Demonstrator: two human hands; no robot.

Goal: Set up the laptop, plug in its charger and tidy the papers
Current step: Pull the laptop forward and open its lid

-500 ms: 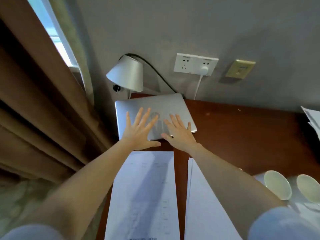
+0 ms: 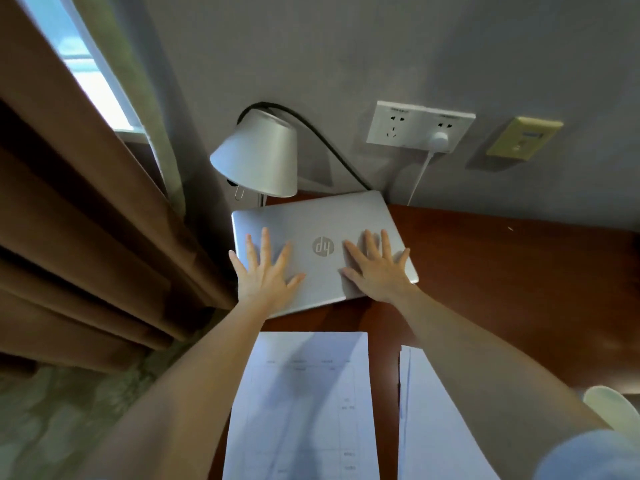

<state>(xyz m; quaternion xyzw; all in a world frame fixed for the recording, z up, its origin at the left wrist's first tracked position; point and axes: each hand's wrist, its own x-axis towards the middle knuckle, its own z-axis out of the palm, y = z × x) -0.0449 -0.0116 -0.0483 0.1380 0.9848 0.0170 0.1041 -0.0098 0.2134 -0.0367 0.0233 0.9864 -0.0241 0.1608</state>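
Observation:
A silver laptop (image 2: 311, 223) lies closed at the far left corner of the dark wooden desk (image 2: 502, 271). My left hand (image 2: 265, 271) rests flat on its lid near the left edge, fingers spread. Flat on the lid's right side is my right hand (image 2: 377, 268), fingers also apart. Two sheets of white paper lie nearer to me: one (image 2: 304, 403) under my left forearm, another (image 2: 429, 420) partly covered by my right forearm. A white wall socket (image 2: 415, 124) has a white plug (image 2: 439, 139) in it, its cable running down behind the desk.
A grey lamp (image 2: 259, 154) with a black cord stands just behind the laptop. Brown curtains (image 2: 86, 220) hang at the left beside the desk edge. A yellowish wall plate (image 2: 523, 136) is right of the socket. A white cup (image 2: 613, 407) shows at the lower right.
My hands have moved apart along the lid, the left toward its left edge and the right toward its right edge, uncovering the logo. The view has come closer.

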